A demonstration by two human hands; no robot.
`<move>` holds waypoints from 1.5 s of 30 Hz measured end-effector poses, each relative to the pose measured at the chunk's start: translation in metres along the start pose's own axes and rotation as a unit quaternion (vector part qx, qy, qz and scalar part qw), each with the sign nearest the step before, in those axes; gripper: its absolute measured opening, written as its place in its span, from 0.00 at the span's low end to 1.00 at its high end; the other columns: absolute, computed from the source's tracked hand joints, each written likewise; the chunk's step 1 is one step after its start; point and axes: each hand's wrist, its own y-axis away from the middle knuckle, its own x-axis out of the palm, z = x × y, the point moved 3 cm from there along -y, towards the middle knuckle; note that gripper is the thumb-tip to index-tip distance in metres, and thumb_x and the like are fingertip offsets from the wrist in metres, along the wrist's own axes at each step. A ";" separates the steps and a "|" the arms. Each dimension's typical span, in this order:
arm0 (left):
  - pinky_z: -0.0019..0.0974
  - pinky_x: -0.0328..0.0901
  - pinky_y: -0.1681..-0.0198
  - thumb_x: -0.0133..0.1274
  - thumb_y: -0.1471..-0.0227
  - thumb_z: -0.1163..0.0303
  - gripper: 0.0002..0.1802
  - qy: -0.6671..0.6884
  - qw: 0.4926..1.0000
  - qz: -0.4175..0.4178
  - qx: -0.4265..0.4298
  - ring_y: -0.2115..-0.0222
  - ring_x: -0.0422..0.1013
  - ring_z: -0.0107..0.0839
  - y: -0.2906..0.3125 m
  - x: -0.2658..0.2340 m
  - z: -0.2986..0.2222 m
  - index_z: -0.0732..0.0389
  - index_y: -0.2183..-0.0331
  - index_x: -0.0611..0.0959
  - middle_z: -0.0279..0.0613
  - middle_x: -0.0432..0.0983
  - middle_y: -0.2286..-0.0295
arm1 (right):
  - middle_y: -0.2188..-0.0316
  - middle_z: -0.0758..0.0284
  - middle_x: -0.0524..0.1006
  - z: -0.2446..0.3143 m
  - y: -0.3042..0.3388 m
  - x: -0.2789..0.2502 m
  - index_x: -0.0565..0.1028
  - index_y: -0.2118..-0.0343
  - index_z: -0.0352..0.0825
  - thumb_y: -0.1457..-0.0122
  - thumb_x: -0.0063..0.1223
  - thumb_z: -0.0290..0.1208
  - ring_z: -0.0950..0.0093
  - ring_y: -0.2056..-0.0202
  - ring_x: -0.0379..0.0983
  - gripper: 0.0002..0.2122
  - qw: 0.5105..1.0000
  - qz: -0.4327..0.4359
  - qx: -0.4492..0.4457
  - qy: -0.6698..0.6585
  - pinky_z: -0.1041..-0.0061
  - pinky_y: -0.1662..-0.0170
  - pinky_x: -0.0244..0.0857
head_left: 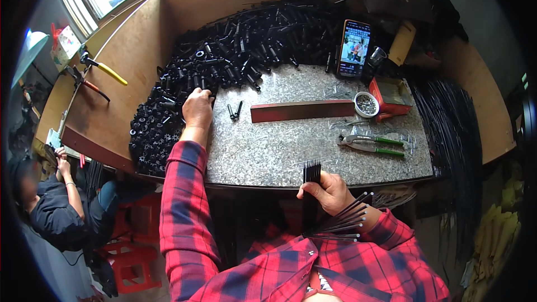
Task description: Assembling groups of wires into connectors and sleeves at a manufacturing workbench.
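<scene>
My left hand (198, 113) rests at the edge of a heap of small black plastic parts (224, 61), mostly short tubes with toothed rings nearer the front. Its fingers are curled in at the heap, and whatever they pinch is hidden. At the table's front edge, my right hand (333, 193) is closed round a bundle of thin black rods (311, 172). The bundle's tips point up in a flat row; other rod ends fan out below the wrist. Two loose black tubes (235, 111) lie on the speckled stone tabletop (263, 159), right of my left hand.
A long reddish bar (307, 111) lies mid-table. Right of it are a white cup of small metal pieces (366, 104), an orange box (391, 98), green-handled pliers (372, 144) and a propped phone (354, 48). Long black rods (453, 117) hang rightward. Another person (61, 196) sits lower left.
</scene>
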 end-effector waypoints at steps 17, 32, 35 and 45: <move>0.31 0.71 0.61 0.54 0.52 0.81 0.12 0.748 0.625 0.043 -0.219 0.68 0.75 0.29 0.066 -0.082 -0.080 0.68 0.62 0.79 0.40 0.77 0.68 | 0.76 0.70 0.77 -0.004 -0.004 -0.001 0.74 0.72 0.32 0.39 0.49 0.33 0.81 0.72 0.73 0.10 1.000 0.016 0.024 -0.014 0.80 0.66 0.65; 0.38 0.73 0.59 0.51 0.48 0.79 0.12 0.825 0.459 0.205 -0.261 0.63 0.75 0.34 0.134 -0.063 -0.142 0.68 0.59 0.76 0.48 0.76 0.65 | 0.77 0.70 0.76 -0.004 -0.004 0.003 0.73 0.72 0.32 0.38 0.48 0.35 0.82 0.72 0.70 0.11 0.999 0.011 0.023 -0.031 0.80 0.67 0.64; 0.36 0.73 0.60 0.51 0.47 0.77 0.12 0.818 0.465 0.201 -0.272 0.63 0.75 0.32 0.136 -0.067 -0.148 0.67 0.58 0.76 0.46 0.77 0.66 | 0.78 0.69 0.76 -0.002 -0.005 0.005 0.72 0.71 0.31 0.39 0.48 0.36 0.83 0.74 0.71 0.12 1.000 0.011 0.007 -0.021 0.80 0.69 0.65; 0.30 0.73 0.64 0.49 0.44 0.74 0.15 0.833 0.454 0.217 -0.229 0.64 0.74 0.30 0.138 -0.061 -0.157 0.65 0.54 0.75 0.43 0.76 0.67 | 0.75 0.69 0.76 0.001 -0.005 0.007 0.74 0.71 0.31 0.37 0.45 0.33 0.81 0.70 0.71 0.11 0.999 0.018 0.025 -0.043 0.80 0.64 0.64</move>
